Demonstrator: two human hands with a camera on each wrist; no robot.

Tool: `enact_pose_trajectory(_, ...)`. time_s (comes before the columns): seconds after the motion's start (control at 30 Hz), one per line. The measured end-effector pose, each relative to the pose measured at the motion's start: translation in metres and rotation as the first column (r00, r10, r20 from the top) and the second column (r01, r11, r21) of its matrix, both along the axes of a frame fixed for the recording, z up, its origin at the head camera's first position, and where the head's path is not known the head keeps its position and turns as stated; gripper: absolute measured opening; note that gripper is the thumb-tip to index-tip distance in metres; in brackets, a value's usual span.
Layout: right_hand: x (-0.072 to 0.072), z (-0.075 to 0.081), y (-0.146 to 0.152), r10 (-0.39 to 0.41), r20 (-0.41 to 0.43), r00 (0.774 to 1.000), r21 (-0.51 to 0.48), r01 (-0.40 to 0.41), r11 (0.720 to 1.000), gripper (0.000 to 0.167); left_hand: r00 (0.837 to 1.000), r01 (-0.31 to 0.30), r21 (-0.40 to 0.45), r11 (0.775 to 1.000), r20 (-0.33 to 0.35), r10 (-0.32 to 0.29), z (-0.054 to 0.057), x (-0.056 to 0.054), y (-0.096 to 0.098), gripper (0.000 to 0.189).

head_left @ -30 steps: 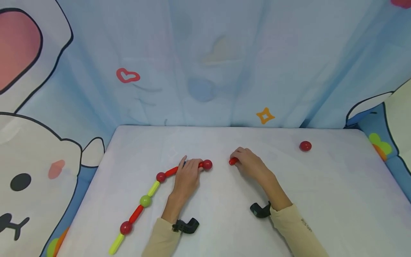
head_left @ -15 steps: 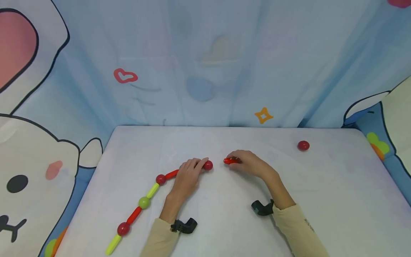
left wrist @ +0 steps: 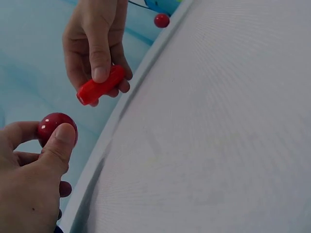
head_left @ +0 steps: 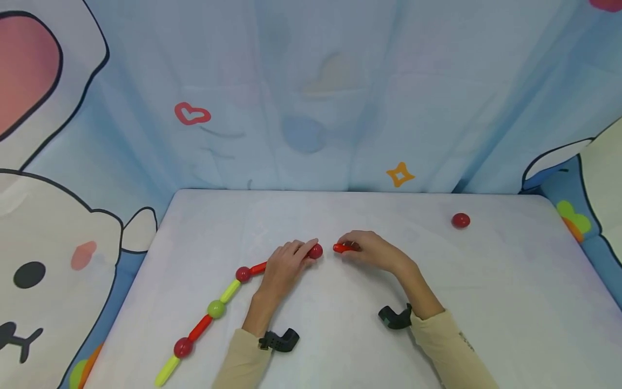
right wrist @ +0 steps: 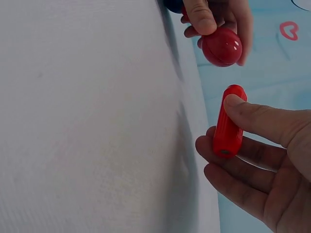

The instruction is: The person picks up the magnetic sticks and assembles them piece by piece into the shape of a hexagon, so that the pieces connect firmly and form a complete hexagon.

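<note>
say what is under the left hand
A red rod runs under the left hand and a red ball pokes out; in the head view, the hand covers anything between.

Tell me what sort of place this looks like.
Hard to be sure, but probably an indoor play corner or a staged tabletop set-up: a cartoon-printed curtain behind a white table, and a chain of colourful balls and rods on it.

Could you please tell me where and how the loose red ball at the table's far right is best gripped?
Probably best pinched across its widest part, from above: the ball is round, so a sideways nudge might roll it, and it rests on the table with space around it. The right hand is nearer than the left hand, but holds a red rod.
</note>
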State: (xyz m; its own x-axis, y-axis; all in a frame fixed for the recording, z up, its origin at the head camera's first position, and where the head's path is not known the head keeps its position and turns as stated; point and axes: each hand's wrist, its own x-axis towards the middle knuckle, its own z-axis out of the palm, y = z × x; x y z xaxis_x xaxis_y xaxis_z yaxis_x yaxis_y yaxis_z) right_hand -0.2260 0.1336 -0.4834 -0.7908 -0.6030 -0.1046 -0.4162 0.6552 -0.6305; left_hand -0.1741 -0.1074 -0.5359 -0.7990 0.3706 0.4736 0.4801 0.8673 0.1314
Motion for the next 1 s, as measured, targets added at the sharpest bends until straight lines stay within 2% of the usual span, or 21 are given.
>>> enact_pose_trajectory(0.3, 0.005, 0.003, -0.008, 0.013, 0.023, 1.0, -0.017, -0.013, 1.0, 0.029, 1.0, -0.015, 0.035, 0.999, -0.026, 0.016, -0.001, 0.0, 0.001, 0.052)
enact_pose_trajectory(0.6, 0.005, 0.001, -0.013, 0.027, -0.021, 0.999, -0.063, -0.028, 0.998, 0.026, 1.0, -0.022, 0.038, 0.999, -0.004, 0.022, 0.002, -0.001, 0.002, 0.046)
enact_pose_trajectory(1.0, 0.008, 0.0, -0.019, 0.073, -0.02, 0.997, -0.093, -0.075, 0.993, 0.026, 0.999, -0.023, 0.036, 0.999, 0.024, 0.022, 0.002, 0.0, 0.002, 0.047)
